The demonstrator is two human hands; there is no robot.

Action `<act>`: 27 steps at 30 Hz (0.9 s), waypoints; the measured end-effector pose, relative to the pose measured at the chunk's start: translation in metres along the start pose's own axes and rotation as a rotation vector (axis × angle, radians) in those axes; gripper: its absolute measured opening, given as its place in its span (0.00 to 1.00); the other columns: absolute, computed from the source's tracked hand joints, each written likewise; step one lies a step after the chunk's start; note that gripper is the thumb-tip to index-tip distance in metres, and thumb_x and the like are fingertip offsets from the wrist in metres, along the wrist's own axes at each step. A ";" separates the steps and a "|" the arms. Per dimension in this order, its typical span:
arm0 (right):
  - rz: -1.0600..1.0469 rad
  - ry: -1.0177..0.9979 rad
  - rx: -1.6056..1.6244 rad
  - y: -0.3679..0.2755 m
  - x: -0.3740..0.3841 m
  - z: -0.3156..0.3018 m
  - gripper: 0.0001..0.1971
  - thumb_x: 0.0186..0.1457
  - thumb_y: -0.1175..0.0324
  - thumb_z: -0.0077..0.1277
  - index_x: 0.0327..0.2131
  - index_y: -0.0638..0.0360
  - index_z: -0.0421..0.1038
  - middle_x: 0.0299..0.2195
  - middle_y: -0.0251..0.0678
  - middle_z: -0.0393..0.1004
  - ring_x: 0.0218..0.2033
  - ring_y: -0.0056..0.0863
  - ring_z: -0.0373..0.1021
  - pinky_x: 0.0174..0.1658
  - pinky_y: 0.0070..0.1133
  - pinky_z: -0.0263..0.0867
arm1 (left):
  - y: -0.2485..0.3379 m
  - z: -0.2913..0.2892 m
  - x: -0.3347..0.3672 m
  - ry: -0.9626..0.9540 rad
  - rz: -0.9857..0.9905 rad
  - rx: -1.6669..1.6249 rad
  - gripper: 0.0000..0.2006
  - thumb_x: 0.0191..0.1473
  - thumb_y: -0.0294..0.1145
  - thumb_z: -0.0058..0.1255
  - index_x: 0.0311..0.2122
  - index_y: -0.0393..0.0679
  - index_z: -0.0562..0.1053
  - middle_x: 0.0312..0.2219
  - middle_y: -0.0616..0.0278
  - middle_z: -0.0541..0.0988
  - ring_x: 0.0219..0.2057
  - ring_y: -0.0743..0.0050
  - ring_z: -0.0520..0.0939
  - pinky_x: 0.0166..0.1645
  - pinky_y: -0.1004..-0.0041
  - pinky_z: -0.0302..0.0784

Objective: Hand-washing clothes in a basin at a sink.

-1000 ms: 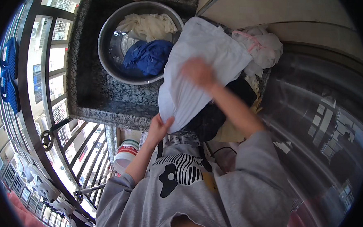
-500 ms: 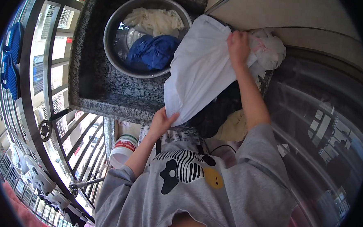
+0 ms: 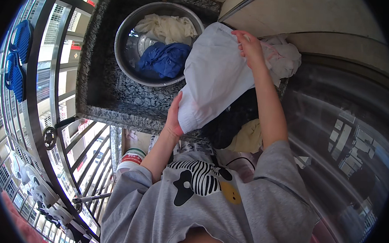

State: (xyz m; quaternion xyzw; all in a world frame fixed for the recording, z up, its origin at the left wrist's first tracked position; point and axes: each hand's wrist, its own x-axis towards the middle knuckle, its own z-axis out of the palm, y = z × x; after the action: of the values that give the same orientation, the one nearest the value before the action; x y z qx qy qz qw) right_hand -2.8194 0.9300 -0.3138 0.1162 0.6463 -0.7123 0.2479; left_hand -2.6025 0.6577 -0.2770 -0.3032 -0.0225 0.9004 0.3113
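Observation:
A white garment (image 3: 217,70) with a gathered band at its near end is stretched between my hands above the sink's right side. My left hand (image 3: 174,117) is at that band, its thumb along the outer edge and its other fingers hidden in or behind the cloth. At the far right edge, my right hand (image 3: 250,47) pinches the fabric with bent fingers. Left of the garment is a round metal basin (image 3: 120,51), holding water, a wet blue cloth (image 3: 164,59) and a cream cloth (image 3: 167,27).
The basin stands in a dark speckled stone sink (image 3: 91,72). Black clothing (image 3: 234,121), a pale yellow cloth (image 3: 248,137) and a whitish bundle (image 3: 286,58) lie at the right. Window bars with blue slippers (image 3: 18,61) run along the left. A white bucket (image 3: 131,158) stands below.
My left hand has moved up and now reaches in or behind the band instead of pinching the lower corner. My right hand has shifted slightly left along the garment's edge.

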 end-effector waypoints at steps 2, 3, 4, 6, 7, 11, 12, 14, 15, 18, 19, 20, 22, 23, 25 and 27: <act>-0.254 0.410 -0.704 -0.001 0.006 0.012 0.13 0.58 0.57 0.52 0.41 0.55 0.72 0.35 0.40 0.78 0.37 0.33 0.75 0.38 0.27 0.71 | -0.003 0.001 -0.001 0.086 0.000 0.081 0.29 0.61 0.47 0.43 0.61 0.39 0.59 0.55 0.47 0.70 0.55 0.49 0.73 0.60 0.53 0.67; -0.202 0.360 -0.635 -0.003 0.008 0.014 0.13 0.58 0.57 0.52 0.40 0.54 0.72 0.33 0.38 0.76 0.35 0.30 0.73 0.35 0.25 0.69 | -0.004 0.002 -0.001 0.086 0.007 0.085 0.29 0.61 0.47 0.43 0.61 0.39 0.59 0.55 0.47 0.70 0.55 0.49 0.73 0.60 0.53 0.67; -0.151 0.311 -0.565 -0.005 0.009 0.016 0.13 0.58 0.56 0.52 0.40 0.54 0.72 0.32 0.35 0.75 0.33 0.28 0.71 0.33 0.24 0.68 | -0.005 0.004 -0.001 0.082 0.012 0.109 0.28 0.61 0.45 0.43 0.61 0.38 0.59 0.54 0.47 0.70 0.54 0.50 0.73 0.60 0.54 0.68; -0.040 0.216 -0.428 -0.010 0.006 0.016 0.13 0.58 0.56 0.52 0.39 0.53 0.71 0.30 0.31 0.72 0.29 0.23 0.68 0.29 0.21 0.65 | -0.007 0.011 -0.004 0.074 0.025 0.143 0.26 0.62 0.41 0.45 0.60 0.36 0.60 0.53 0.49 0.71 0.52 0.53 0.75 0.58 0.58 0.70; 0.015 0.173 -0.359 -0.014 0.003 0.014 0.13 0.59 0.55 0.52 0.39 0.52 0.71 0.28 0.29 0.71 0.27 0.20 0.66 0.27 0.20 0.64 | -0.005 0.016 -0.004 0.075 0.023 0.146 0.26 0.62 0.41 0.45 0.60 0.36 0.60 0.53 0.49 0.71 0.52 0.53 0.75 0.58 0.58 0.70; 0.111 0.057 0.068 -0.058 -0.022 0.005 0.11 0.60 0.55 0.52 0.38 0.50 0.70 0.25 0.22 0.65 0.20 0.12 0.58 0.20 0.14 0.57 | 0.006 0.053 -0.018 -0.001 0.086 0.255 0.27 0.62 0.41 0.46 0.60 0.36 0.59 0.53 0.51 0.72 0.52 0.57 0.75 0.57 0.59 0.71; 0.056 0.058 0.288 -0.080 -0.044 0.005 0.10 0.60 0.56 0.51 0.39 0.49 0.70 0.25 0.21 0.63 0.19 0.11 0.56 0.18 0.12 0.54 | 0.011 0.057 -0.027 -0.014 0.109 0.274 0.28 0.61 0.41 0.47 0.60 0.36 0.58 0.53 0.51 0.71 0.53 0.58 0.75 0.57 0.60 0.71; -0.137 0.065 0.517 -0.111 -0.086 -0.025 0.09 0.59 0.59 0.52 0.39 0.49 0.68 0.27 0.23 0.65 0.20 0.11 0.57 0.18 0.09 0.50 | 0.006 0.064 -0.045 -0.019 0.136 0.339 0.27 0.61 0.40 0.47 0.61 0.37 0.58 0.52 0.52 0.72 0.52 0.60 0.75 0.57 0.61 0.71; -0.146 0.085 0.514 -0.114 -0.106 -0.047 0.09 0.59 0.59 0.52 0.39 0.49 0.68 0.27 0.23 0.65 0.20 0.11 0.57 0.18 0.09 0.50 | 0.002 0.067 -0.050 -0.029 0.156 0.407 0.27 0.61 0.40 0.48 0.61 0.37 0.58 0.52 0.52 0.72 0.52 0.61 0.76 0.57 0.62 0.71; -0.228 0.047 0.542 -0.104 -0.136 -0.081 0.10 0.61 0.57 0.50 0.38 0.51 0.70 0.27 0.26 0.69 0.21 0.15 0.62 0.19 0.15 0.58 | -0.006 0.037 -0.055 0.113 0.199 0.657 0.24 0.60 0.40 0.51 0.57 0.37 0.65 0.48 0.57 0.76 0.49 0.67 0.77 0.54 0.68 0.72; -0.042 0.376 -0.162 -0.083 -0.140 -0.085 0.12 0.62 0.56 0.47 0.39 0.53 0.71 0.26 0.30 0.71 0.22 0.18 0.64 0.20 0.18 0.59 | -0.009 0.017 -0.051 0.212 0.213 0.837 0.23 0.60 0.40 0.52 0.55 0.37 0.68 0.47 0.58 0.77 0.49 0.69 0.77 0.53 0.70 0.72; 0.167 0.669 -0.871 -0.055 -0.141 -0.092 0.14 0.63 0.55 0.45 0.39 0.55 0.72 0.25 0.33 0.72 0.22 0.20 0.65 0.21 0.21 0.60 | -0.013 0.002 -0.045 0.294 0.218 0.870 0.22 0.59 0.40 0.53 0.53 0.36 0.70 0.46 0.59 0.77 0.47 0.72 0.77 0.50 0.73 0.71; -0.215 0.708 -0.939 -0.011 -0.140 -0.038 0.16 0.62 0.57 0.44 0.37 0.62 0.71 0.28 0.47 0.74 0.31 0.41 0.72 0.37 0.33 0.65 | -0.017 -0.019 -0.037 0.394 0.213 0.821 0.22 0.59 0.40 0.53 0.53 0.36 0.70 0.46 0.60 0.77 0.47 0.73 0.77 0.51 0.74 0.71; -0.329 0.712 -0.947 0.002 -0.143 0.022 0.13 0.61 0.60 0.44 0.35 0.60 0.71 0.28 0.45 0.73 0.33 0.42 0.71 0.37 0.33 0.65 | -0.018 -0.031 -0.030 0.492 0.224 0.764 0.22 0.59 0.40 0.52 0.53 0.37 0.70 0.47 0.60 0.77 0.46 0.73 0.77 0.51 0.74 0.70; -0.460 0.402 -0.965 0.047 -0.158 0.109 0.05 0.56 0.66 0.48 0.28 0.53 0.70 0.29 0.40 0.70 0.33 0.41 0.69 0.38 0.33 0.66 | -0.020 -0.062 -0.023 0.535 0.298 0.884 0.20 0.59 0.42 0.51 0.48 0.35 0.73 0.40 0.58 0.80 0.40 0.73 0.79 0.46 0.71 0.73; -0.804 -0.055 -1.361 0.098 -0.164 0.152 0.06 0.51 0.64 0.51 0.22 0.50 0.69 0.28 0.33 0.70 0.30 0.32 0.70 0.36 0.25 0.70 | -0.012 -0.075 -0.017 0.601 0.174 1.440 0.20 0.61 0.42 0.49 0.43 0.32 0.75 0.34 0.56 0.82 0.37 0.67 0.82 0.41 0.70 0.73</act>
State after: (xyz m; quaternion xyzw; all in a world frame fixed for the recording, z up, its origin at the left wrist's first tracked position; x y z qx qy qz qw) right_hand -2.6069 0.8108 -0.2978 -0.3213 0.9260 -0.1983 0.0039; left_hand -2.5435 0.6460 -0.3259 -0.2579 0.6757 0.5939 0.3525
